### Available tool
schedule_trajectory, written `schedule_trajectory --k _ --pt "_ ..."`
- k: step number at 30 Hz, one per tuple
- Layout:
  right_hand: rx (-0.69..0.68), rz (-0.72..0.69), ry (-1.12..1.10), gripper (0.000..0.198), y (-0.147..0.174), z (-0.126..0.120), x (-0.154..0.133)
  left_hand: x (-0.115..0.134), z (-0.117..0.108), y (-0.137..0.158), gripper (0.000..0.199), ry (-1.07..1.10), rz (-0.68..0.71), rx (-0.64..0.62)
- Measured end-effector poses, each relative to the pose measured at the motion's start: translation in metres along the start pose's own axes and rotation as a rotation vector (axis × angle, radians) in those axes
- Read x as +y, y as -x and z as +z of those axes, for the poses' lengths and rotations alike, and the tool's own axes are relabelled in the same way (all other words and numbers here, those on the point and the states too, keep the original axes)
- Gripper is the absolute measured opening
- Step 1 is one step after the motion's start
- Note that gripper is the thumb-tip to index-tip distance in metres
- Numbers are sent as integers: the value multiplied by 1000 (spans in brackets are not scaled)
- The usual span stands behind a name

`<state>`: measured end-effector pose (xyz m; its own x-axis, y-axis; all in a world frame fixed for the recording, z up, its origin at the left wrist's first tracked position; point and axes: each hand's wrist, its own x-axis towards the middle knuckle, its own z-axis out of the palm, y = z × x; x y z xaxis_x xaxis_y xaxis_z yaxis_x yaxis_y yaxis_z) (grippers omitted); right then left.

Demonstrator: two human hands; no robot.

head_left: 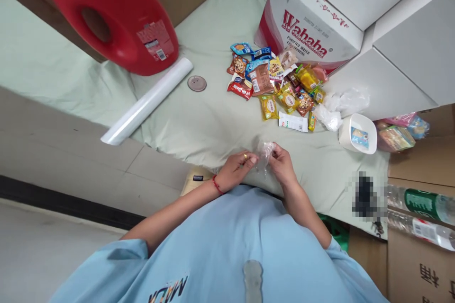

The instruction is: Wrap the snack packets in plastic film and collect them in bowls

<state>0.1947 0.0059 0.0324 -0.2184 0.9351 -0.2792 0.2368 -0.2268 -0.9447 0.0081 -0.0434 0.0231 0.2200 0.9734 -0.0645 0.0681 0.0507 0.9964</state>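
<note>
Pale blue shirt (227,251) comes first, the person standing close up to the cloth-covered worktop (199,128), both forearms reaching in. Between the two hands, just over the near edge, is a crumpled piece of clear plastic (265,151), its longer way running roughly toward the body. It lies right of the left hand (236,170) and left of the right hand (283,165), which is the nearer: the right fingers are closed in a pinch on its upper part. The left fingers are drawn together at its left edge; whether they grip it, I cannot tell from here. Beyond, a little to the right, lies a white packet (293,122) set crosswise, closer to the right hand, with a white bowl (346,136) farther right. Behind that packet spreads a pile of wrapped snacks (261,79); off to the left a white roll (147,101) lies slantwise, a round disc (196,83) beside it. Farther back stand a red jug (145,9) and a Wahaha carton (302,33).
</note>
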Motion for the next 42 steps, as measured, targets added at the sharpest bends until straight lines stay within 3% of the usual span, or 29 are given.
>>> schedule_trajectory --k 4,7,10,13,16,18,20,22,28,32,36,39,42 --pt "106 24 17 25 -1 1 2 6 0 2 35 1 -94 82" --pt "164 69 21 28 2 -5 4 7 7 2 42 -50 -159 67" --pt "194 75 9 32 7 -15 5 2 18 -1 30 -12 -212 36" --pt "178 -23 -6 44 17 -26 6 -4 27 -6 27 178 -227 77" --pt "61 -172 32 67 30 -34 9 -4 34 -12 24 197 -230 102" --pt "13 -245 108 59 35 -37 14 -1 39 -15 20 145 -235 90" --pt "41 -277 161 32 36 -40 20 1 45 -17 19 128 -246 73" --pt "101 -260 132 21 34 -44 27 3 49 -19 23 162 -275 75" --pt "276 -17 -282 31 29 -68 42 4 47 -21 40 388 -442 262" --pt "237 56 -457 35 34 -79 42 5 45 -21 40 479 -518 250" --pt "185 20 -504 33 42 -82 35 10 46 -21 31 392 -412 261" --pt "155 2 -519 32 47 -84 28 14 44 -26 39 354 -343 270" --pt "89 5 -516 33 51 -81 20 12 41 -35 52 299 -366 230"
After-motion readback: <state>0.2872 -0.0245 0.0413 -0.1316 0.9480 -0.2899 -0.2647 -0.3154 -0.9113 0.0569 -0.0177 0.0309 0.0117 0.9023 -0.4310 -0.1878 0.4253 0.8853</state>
